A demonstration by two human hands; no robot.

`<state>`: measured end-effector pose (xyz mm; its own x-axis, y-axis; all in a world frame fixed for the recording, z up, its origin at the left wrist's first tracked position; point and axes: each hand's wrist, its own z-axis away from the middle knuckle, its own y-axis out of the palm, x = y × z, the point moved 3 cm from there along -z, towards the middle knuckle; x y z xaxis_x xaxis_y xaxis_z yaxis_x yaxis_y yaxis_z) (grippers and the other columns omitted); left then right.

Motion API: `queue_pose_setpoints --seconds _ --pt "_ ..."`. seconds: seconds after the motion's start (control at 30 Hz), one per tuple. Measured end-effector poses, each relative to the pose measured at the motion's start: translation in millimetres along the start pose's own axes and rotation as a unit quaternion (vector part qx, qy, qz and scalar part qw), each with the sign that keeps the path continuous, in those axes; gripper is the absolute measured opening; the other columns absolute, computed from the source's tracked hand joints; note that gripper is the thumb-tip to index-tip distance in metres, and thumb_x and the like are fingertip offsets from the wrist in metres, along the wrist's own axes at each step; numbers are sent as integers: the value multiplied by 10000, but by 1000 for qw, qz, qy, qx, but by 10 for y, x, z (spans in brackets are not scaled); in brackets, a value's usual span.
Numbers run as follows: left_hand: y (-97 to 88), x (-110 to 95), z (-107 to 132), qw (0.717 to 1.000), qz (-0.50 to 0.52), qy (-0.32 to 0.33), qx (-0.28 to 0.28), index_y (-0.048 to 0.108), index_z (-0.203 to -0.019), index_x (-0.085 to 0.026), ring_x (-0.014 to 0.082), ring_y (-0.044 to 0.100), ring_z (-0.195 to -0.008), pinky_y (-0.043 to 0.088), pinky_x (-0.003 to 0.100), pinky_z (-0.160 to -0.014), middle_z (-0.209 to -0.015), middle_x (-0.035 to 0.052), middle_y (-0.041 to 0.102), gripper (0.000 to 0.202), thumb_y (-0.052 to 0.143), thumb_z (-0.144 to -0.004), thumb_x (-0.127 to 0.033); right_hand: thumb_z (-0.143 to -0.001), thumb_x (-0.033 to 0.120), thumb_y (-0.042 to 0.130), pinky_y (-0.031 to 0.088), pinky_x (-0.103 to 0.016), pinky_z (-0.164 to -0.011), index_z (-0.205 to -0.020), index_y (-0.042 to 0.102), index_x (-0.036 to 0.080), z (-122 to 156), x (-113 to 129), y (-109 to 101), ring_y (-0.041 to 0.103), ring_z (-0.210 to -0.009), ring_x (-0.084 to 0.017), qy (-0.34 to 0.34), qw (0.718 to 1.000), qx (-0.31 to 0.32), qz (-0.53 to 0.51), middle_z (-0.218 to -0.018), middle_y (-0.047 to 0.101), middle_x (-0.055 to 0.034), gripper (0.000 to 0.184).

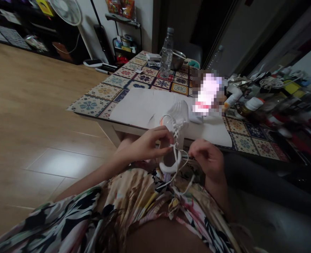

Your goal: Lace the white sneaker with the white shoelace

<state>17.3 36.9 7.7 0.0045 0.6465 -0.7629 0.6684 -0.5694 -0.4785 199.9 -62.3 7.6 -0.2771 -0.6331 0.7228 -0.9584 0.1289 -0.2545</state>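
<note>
Small white fabric sneaker (174,121) with orange trim and thin white laces (175,147), heel over the lap, toe on the near edge of the patterned tabletop (105,92), left hand (145,144) pinching a lace, right hand (207,158) curled shut on another strand.

Dim indoor light – a soft glare patch shines on the wooden floor (63,163) at left. The cluttered right edge smears with blur and wide-angle stretch – 1 pixelated block (207,94) masks the table's (105,92) middle.
</note>
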Motion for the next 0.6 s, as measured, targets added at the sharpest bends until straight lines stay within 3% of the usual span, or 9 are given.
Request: queue_pose_setpoints --seconds 0.03,0.17,0.43,0.5,0.6 --pt "10 -12 2 1000 0 5 4 623 -864 -156 134 551 -768 463 241 -679 -874 41 596 77 605 -870 -230 -908 261 608 499 -314 -665 -887 619 246 -56 -46 2 608 -712 -168 8 998 19 53 -775 629 -6 28" --pt "38 -50 13 999 7 45 23 617 -827 -161 151 545 -820 469 258 -740 -891 43 557 52 616 -858 -203 -873 148 589 515 -321 -776 -1062 620 228 -179 -139 107 612 -886 -184 -10 983 92 159 -969 643 -43 207" --pt "5 17 25 988 146 21 40 702 -756 -171 175 567 -862 468 291 -787 -857 48 574 319 683 -850 -474 -943 190 565 480 -378 -891 -967 666 235 -163 -58 191 556 -982 -206 -76 958 116 251 -1030 608 -66 113" --pt "-6 14 52 982 183 15 47 705 -710 -178 169 557 -834 462 293 -772 -845 44 569 348 694 -831 -505 -956 244 567 470 -388 -903 -929 675 244 -154 -28 153 546 -1002 -209 -73 968 116 210 -1044 606 -62 112" --pt "-52 12 116 967 253 3 16 671 -612 -184 170 524 -764 450 302 -692 -783 40 541 402 722 -785 -544 -965 377 551 488 -377 -825 -849 655 255 -126 5 78 573 -936 -200 -48 993 107 35 -971 606 -44 198"
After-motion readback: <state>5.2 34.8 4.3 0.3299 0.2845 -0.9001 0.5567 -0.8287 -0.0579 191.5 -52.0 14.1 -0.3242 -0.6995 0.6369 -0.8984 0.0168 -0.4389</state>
